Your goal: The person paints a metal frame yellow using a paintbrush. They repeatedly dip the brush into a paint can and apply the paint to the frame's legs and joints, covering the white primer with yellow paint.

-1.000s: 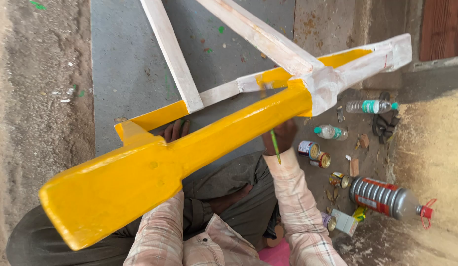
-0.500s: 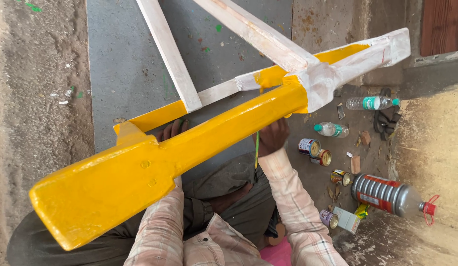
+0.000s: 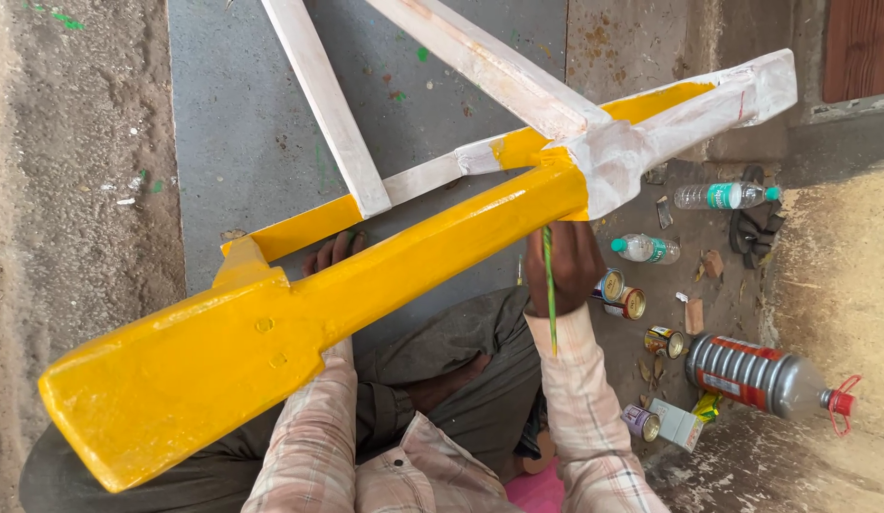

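A long wooden frame (image 3: 299,323), its thick beam and broad paddle-like end painted glossy yellow, runs diagonally from lower left to upper right across the person's lap. Its far end and crossing slats (image 3: 480,62) are white. The frame rests above a grey concrete slab (image 3: 233,123). A large clear plastic bottle with a red label (image 3: 760,372) lies at the right, with 2 smaller clear bottles (image 3: 722,196) above it and several small paint tins (image 3: 620,293) between. The right hand (image 3: 565,264) grips a thin green-handled brush (image 3: 549,285) against the beam's underside. The left hand (image 3: 332,255) is mostly hidden behind the beam, fingers touching it; its grip cannot be told.
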`<state>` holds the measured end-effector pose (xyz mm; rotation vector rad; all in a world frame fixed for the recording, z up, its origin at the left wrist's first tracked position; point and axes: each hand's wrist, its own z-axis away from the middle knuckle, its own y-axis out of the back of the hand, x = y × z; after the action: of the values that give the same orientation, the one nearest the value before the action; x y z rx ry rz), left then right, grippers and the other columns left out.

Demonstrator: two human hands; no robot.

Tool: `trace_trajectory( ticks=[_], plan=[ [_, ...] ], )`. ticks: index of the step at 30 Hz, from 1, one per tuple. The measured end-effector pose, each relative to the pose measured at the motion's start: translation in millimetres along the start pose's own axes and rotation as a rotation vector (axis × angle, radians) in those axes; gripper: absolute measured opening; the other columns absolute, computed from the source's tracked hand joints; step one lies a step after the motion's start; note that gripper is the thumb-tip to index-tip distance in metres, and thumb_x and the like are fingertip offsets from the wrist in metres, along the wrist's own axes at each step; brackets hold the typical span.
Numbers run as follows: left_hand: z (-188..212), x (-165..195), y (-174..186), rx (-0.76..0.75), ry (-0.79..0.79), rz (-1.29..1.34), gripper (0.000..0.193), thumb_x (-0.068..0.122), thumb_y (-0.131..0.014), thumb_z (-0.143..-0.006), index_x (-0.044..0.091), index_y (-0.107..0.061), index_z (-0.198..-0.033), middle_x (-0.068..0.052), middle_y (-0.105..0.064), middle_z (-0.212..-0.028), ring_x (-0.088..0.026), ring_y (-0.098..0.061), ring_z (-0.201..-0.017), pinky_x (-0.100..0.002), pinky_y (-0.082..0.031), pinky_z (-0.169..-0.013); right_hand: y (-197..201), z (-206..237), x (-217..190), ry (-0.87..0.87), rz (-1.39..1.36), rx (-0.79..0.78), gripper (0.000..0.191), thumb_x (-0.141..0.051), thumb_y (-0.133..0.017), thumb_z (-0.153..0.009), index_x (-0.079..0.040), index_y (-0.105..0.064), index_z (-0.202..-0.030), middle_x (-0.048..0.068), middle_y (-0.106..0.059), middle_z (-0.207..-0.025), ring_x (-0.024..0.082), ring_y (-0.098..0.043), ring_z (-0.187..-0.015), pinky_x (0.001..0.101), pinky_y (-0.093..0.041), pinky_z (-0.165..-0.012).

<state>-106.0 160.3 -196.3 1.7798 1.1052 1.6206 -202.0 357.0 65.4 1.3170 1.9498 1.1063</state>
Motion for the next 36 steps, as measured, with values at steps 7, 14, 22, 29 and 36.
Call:
trace_trajectory(
  ticks=[7, 14, 22, 29, 36],
  plan=[
    [-8, 1, 1, -0.006, 0.013, 0.007, 0.045, 0.032, -0.062, -0.103, 0.026, -0.057, -0.147, 0.000, -0.052, -0.152, -0.021, -0.049, -0.140, -0.050, -0.033, -0.119, 22, 12, -14, 0.115, 0.140, 0.155, 0.019, 0.004, -0.078, -0.097, 0.007, -0.070, -0.115, 0.021, -0.070, -0.113, 0.034, -0.074, -0.099, 0.0394, -0.062, -0.085],
    [-15, 1, 2, -0.102, 0.258, 0.182, 0.053, 0.041, -0.067, -0.095, 0.023, -0.058, -0.144, -0.005, -0.055, -0.145, -0.032, -0.047, -0.135, -0.050, -0.034, -0.114, -13, 15, -11, 0.020, -0.001, -0.113, 0.022, 0.001, -0.078, -0.084, 0.002, -0.071, -0.105, 0.017, -0.071, -0.102, 0.034, -0.072, -0.092, 0.0418, -0.058, -0.078],
    [-20, 3, 9, -0.076, 0.062, 0.068, 0.047, 0.041, -0.066, -0.099, 0.028, -0.058, -0.144, -0.002, -0.057, -0.146, -0.026, -0.053, -0.138, -0.050, -0.036, -0.119, 10, -9, 2, -0.064, -0.156, -0.062, 0.015, 0.007, -0.077, -0.089, 0.002, -0.070, -0.102, 0.016, -0.072, -0.094, 0.027, -0.074, -0.081, 0.0379, -0.057, -0.067],
    [-22, 5, 14, -0.086, 0.033, 0.040, 0.050, 0.042, -0.066, -0.097, 0.028, -0.058, -0.144, -0.002, -0.057, -0.146, -0.026, -0.052, -0.138, -0.051, -0.036, -0.118, 62, -23, -15, 0.025, 0.086, 0.148, 0.020, 0.007, -0.078, -0.099, 0.005, -0.070, -0.116, 0.019, -0.071, -0.114, 0.032, -0.075, -0.101, 0.0396, -0.063, -0.086],
    [-18, 4, 13, -0.109, 0.011, 0.031, 0.052, 0.043, -0.067, -0.094, 0.027, -0.058, -0.144, -0.003, -0.056, -0.147, -0.027, -0.052, -0.138, -0.051, -0.035, -0.118, 38, -17, -18, 0.074, 0.112, -0.060, 0.014, -0.001, -0.079, -0.090, 0.001, -0.073, -0.103, 0.017, -0.070, -0.099, 0.033, -0.070, -0.088, 0.0432, -0.055, -0.075]
  ],
)
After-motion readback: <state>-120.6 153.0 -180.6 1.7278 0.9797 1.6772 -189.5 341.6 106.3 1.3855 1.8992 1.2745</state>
